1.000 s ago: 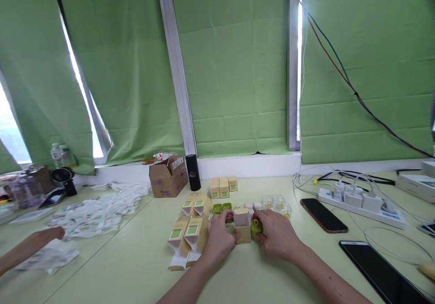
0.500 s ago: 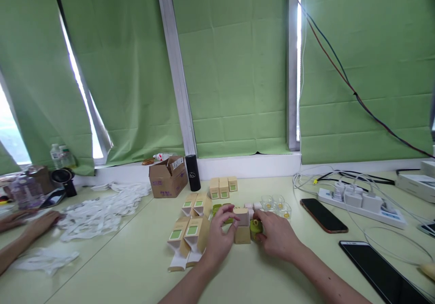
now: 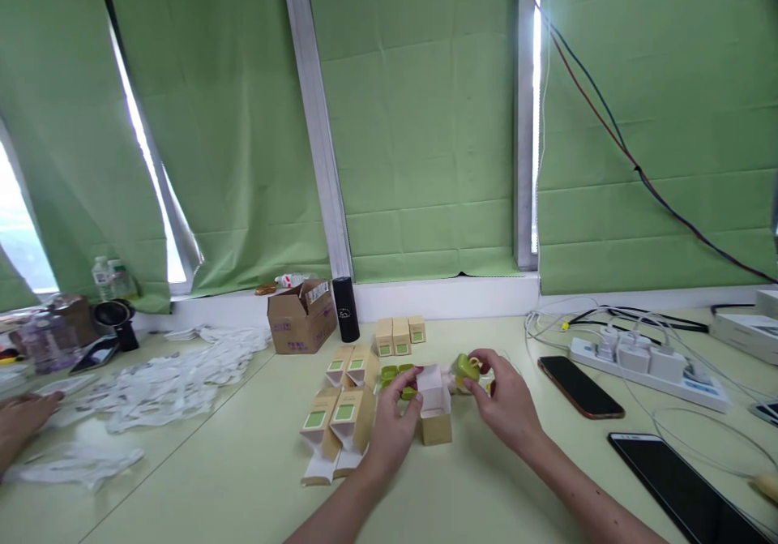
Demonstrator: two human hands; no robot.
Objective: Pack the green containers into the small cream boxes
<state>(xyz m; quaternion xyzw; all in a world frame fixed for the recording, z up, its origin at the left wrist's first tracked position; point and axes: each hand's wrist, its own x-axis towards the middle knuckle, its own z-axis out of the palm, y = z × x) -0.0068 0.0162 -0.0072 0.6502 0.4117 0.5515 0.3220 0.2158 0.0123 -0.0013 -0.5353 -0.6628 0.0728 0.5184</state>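
My left hand (image 3: 395, 422) grips a small tan cardboard box (image 3: 436, 430) at its left side. The box stands on the table with its white inner flap (image 3: 433, 386) raised and its top open. Between the thumb and fingers of my right hand (image 3: 502, 402) is a small rounded green object with a yellowish loop (image 3: 467, 367), lifted to the right of the box. More green pieces (image 3: 389, 375) lie behind my left hand, partly hidden. Clear round containers and pale pink pieces sit behind my right hand, mostly covered by it.
Several open tan boxes (image 3: 344, 418) stand to the left, and smaller closed ones (image 3: 401, 336) behind. A carton (image 3: 301, 317) and black cylinder (image 3: 345, 310) stand at the back. Phones (image 3: 580, 386) and a power strip (image 3: 650, 374) lie right. Another person's hand (image 3: 27, 418) rests near white strips (image 3: 176, 382).
My right hand has raised the green object off the table and turned it. The box has tilted back or turned in my left hand, showing more white flap. The other person's hands have drawn left.
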